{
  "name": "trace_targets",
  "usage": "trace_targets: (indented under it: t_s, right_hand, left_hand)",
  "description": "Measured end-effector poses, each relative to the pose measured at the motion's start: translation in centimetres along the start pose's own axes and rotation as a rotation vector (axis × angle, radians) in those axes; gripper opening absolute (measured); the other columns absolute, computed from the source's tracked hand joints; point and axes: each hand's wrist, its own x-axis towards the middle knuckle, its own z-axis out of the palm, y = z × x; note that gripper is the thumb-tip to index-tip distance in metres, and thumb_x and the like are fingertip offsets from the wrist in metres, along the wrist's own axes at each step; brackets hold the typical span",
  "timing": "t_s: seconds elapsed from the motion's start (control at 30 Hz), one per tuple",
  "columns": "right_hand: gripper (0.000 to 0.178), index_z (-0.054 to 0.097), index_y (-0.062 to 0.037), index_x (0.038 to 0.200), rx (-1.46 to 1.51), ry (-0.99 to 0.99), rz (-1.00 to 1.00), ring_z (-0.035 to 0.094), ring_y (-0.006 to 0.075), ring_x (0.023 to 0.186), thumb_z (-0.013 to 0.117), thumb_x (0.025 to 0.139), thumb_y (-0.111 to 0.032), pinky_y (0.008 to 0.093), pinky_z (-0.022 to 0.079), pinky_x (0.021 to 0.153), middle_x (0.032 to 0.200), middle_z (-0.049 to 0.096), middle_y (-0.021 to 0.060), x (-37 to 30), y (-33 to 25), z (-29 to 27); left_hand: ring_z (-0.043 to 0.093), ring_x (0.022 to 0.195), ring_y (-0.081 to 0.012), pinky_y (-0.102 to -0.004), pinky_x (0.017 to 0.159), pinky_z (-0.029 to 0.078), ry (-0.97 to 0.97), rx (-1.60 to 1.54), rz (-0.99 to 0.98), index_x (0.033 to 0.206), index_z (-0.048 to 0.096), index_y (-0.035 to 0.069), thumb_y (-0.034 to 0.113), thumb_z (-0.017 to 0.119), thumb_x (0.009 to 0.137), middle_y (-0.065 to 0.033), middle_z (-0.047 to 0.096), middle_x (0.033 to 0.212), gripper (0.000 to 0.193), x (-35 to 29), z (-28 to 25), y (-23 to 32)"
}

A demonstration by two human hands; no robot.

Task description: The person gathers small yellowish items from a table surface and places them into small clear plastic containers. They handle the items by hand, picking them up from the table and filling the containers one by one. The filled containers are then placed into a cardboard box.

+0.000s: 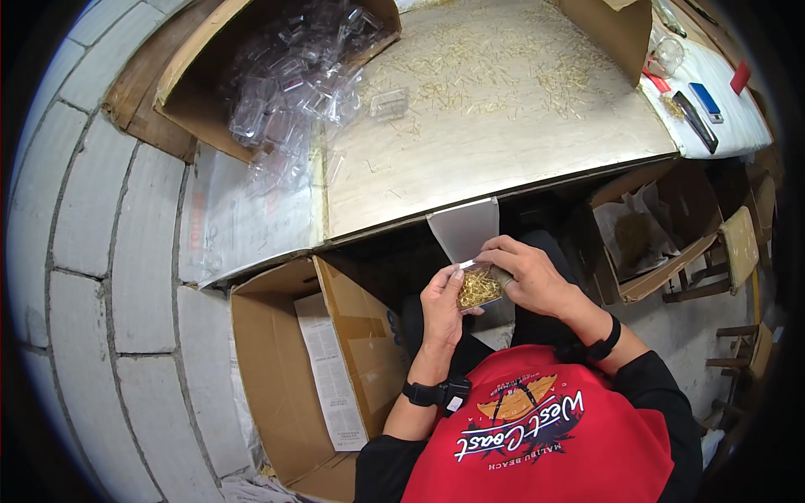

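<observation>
My left hand [442, 303] is closed round the left side of a small clear plastic box [488, 305], its thumb on the near left rim. Gold-coloured, pin-like wire pieces [478, 286] fill the box. At the box's right and far side, my right hand [533, 273] bends its fingers over the edge and grips it. A narrow white strip [467, 264] shows between the two hands at the far rim; whether it is part of the box I cannot tell. Just beyond my hands, a pale translucent flap [466, 228] hangs at the table's front edge.
Gold pieces [470, 75] lie scattered over the table [402, 193]. A tipped carton [194, 74] spills clear plastic boxes [289, 109] at the far left. An open carton [272, 352] stands left of my legs, another [662, 272] to the right. A blue object [704, 98] lies far right.
</observation>
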Motion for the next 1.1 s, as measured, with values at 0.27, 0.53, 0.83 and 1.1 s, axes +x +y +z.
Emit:
trace_targets:
  t_s: [0.27,0.53,0.83,1.1]
  right_hand:
    - [0.033,0.062,-0.0054,0.102,-0.184,-0.102,-0.045,0.057,0.0302,0.103,0.059,0.071,0.001,0.0392,0.046,0.085,0.111,0.058,0.0112,-0.4,0.2,0.3]
    - [0.027,0.062,-0.0045,0.102,-0.085,-0.032,-0.057,0.058,0.0305,0.099,0.063,0.075,-0.002,0.0384,0.048,0.083,0.109,0.060,0.0104,-0.1,-0.2,0.0]
    - [0.027,0.062,-0.0013,0.098,0.243,0.076,0.146,0.063,0.0267,0.077,0.062,0.072,0.006,0.0336,0.050,0.067,0.089,0.062,0.0124,-0.4,1.4,-0.2]
    - [0.019,0.063,-0.0049,0.089,-0.017,0.077,0.063,0.061,0.0298,0.072,0.065,0.071,-0.001,0.0364,0.049,0.062,0.082,0.058,0.0094,-0.4,0.1,0.7]
  left_hand:
    - [0.064,0.063,-0.0131,-0.0250,0.043,0.053,0.002,-0.044,-0.039,0.104,0.056,0.000,0.019,0.055,0.093,-0.0079,0.064,0.083,0.022,0.0,-0.1,-0.2]
    - [0.065,0.063,-0.0142,-0.0255,0.043,0.055,0.044,0.026,0.023,0.103,0.056,0.000,0.014,0.057,0.091,-0.0089,0.064,0.084,0.018,0.1,-0.7,-0.3]
    - [0.066,0.066,-0.0158,-0.0268,0.045,0.056,0.017,-0.030,0.000,0.106,0.056,0.001,0.019,0.053,0.094,-0.0099,0.064,0.087,0.022,0.2,-0.9,-0.3]
    - [0.066,0.071,-0.0142,-0.0260,0.048,0.057,-0.030,0.086,-0.016,0.107,0.055,0.001,0.021,0.056,0.092,-0.0092,0.064,0.091,0.025,-0.4,0.0,0.1]
